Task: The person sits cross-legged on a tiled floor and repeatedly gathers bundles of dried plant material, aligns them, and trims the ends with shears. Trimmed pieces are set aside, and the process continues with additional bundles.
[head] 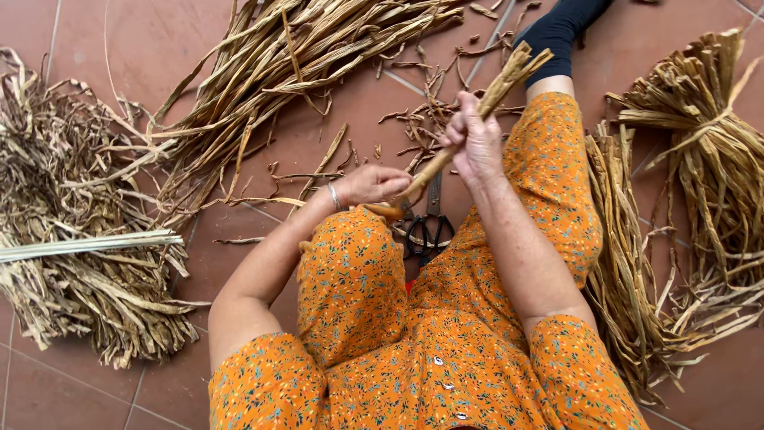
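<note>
**Dried stalk held in both hands over a tiled floor**

At the far left a tangled heap of dried leaves (76,231) lies on the reddish floor tiles (159,48), brittle, curled and straw-brown, with a few paler, straight strips (87,244) laid across it. Beside it a longer sheaf of flat dried blades (278,64) fans up toward the top edge, and loose scraps (422,119) litter the tiles near it.

The left hand (374,185), a silver bangle at its wrist, closes its fingers (394,189) around the lower end of a dried stalk (469,119). The stalk is tan, fibrous and ribbed along its length, a stiff bundle that slants up to the right, with a frayed, blunt upper tip. It sits above the person's lap, between the knees in orange flowered cloth. Black-handled scissors (430,227) lie on the floor just below it.

The right hand (476,143) wraps its fingers tight around the middle of the stalk. Further right, long flat strips (629,263) lie beside the leg, and a tied bundle of strips (700,135) spreads at the edge
</note>
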`<state>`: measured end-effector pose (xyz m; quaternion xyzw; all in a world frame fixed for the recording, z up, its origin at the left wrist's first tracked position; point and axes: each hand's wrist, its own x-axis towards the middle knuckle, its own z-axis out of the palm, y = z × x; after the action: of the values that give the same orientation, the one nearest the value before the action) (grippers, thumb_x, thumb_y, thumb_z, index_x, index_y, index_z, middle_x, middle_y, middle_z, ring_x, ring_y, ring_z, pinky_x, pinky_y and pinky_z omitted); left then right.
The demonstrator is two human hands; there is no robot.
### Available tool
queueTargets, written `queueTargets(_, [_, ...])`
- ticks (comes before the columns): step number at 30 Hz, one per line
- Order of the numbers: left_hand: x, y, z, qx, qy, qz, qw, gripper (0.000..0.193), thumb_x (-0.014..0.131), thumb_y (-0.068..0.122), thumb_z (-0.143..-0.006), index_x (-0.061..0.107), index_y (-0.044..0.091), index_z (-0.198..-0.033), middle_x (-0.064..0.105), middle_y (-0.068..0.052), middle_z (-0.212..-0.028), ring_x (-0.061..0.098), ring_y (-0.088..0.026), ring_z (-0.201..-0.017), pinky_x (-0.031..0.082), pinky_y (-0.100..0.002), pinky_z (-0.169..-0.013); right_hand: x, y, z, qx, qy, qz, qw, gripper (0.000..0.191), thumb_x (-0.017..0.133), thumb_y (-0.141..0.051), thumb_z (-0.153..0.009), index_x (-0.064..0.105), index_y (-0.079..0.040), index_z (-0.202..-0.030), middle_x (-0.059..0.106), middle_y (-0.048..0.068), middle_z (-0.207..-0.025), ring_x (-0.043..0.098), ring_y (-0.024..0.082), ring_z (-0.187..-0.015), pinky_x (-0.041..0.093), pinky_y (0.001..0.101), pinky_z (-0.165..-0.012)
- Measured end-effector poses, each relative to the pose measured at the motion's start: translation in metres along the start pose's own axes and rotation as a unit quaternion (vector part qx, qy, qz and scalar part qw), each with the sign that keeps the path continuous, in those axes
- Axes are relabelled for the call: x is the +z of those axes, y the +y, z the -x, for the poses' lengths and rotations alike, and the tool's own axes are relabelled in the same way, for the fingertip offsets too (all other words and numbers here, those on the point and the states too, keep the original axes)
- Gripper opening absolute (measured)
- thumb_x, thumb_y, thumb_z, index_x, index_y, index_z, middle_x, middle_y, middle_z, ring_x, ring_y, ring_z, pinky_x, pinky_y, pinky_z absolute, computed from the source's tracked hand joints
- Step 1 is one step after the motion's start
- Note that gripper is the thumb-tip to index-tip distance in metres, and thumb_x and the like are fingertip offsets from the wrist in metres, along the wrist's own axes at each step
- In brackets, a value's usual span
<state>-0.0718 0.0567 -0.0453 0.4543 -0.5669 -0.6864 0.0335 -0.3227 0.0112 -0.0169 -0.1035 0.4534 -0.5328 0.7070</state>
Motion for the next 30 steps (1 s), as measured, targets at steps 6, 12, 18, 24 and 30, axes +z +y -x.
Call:
queueTargets(6, [-0.09, 0.018, -0.057, -0.106, 0.245, -0.391, 0.88, 0.041, 0.069, 0.042, -0.092, 0.068, 0.013, -0.121, 0.039, -0.022, -0.153, 0.033, -0.036, -0.142, 0.028, -0.056, -0.112, -0.01, -0.018, -0.002, 0.011, 0.039, -0.014, 0.999, 0.034, 0.047, -0.044, -0.111, 0.055, -0.013, -0.099, 0.033, -0.007, -0.063, 0.027, 0.007, -0.05, 0.025, 0.0269, -0.044])
queueTargets(12, [-0.128, -0.003, -0.094, -0.111, 0.299, -0.519, 0.793, 0.04, 0.071, 0.024, -0.087, 0.065, 0.007, -0.122, 0.03, -0.023, -0.156, 0.025, -0.041, -0.146, 0.01, -0.069, -0.117, 0.003, -0.022, 0.005, 0.045, 0.003, -0.004, 0.999, 0.033, 0.047, -0.042, -0.112, 0.053, -0.013, -0.1, 0.036, -0.005, -0.066, 0.031, 0.008, -0.052, 0.03, 0.0277, -0.048])
queueTargets(18, [-0.117, -0.018, -0.092, -0.025, 0.359, -0.513, 0.779, 0.034, 0.063, 0.008, -0.091, 0.062, 0.0, -0.124, 0.054, -0.023, -0.135, 0.047, -0.039, -0.133, 0.022, -0.065, -0.116, 0.007, -0.016, 0.003, 0.072, 0.0, -0.013, 0.997, 0.029, 0.053, -0.041, -0.111, 0.056, -0.012, -0.107, 0.043, -0.002, -0.072, 0.037, 0.009, -0.058, 0.034, 0.0275, -0.054])
queueTargets(24, [-0.082, -0.02, -0.037, -0.031, 0.348, -0.198, 0.916, 0.029, 0.053, 0.002, -0.088, 0.057, 0.009, -0.116, 0.065, -0.012, -0.099, 0.067, -0.031, -0.092, 0.055, -0.047, -0.087, 0.007, -0.003, 0.007, 0.104, 0.02, 0.041, 0.994, 0.023, 0.068, -0.032, -0.106, 0.059, -0.011, -0.104, 0.049, -0.004, -0.071, 0.038, 0.006, -0.052, 0.033, 0.0247, -0.047])
queueTargets(30, [-0.081, -0.034, 0.007, -0.063, 0.409, -0.081, 0.907, 0.032, 0.066, 0.015, -0.092, 0.058, 0.006, -0.122, 0.066, -0.011, -0.096, 0.066, -0.029, -0.087, 0.053, -0.042, -0.08, 0.006, 0.011, 0.014, 0.131, 0.01, 0.032, 0.991, 0.027, 0.068, -0.034, -0.1, 0.064, -0.01, -0.112, 0.053, -0.004, -0.069, 0.039, 0.003, -0.048, 0.034, 0.022, -0.045])
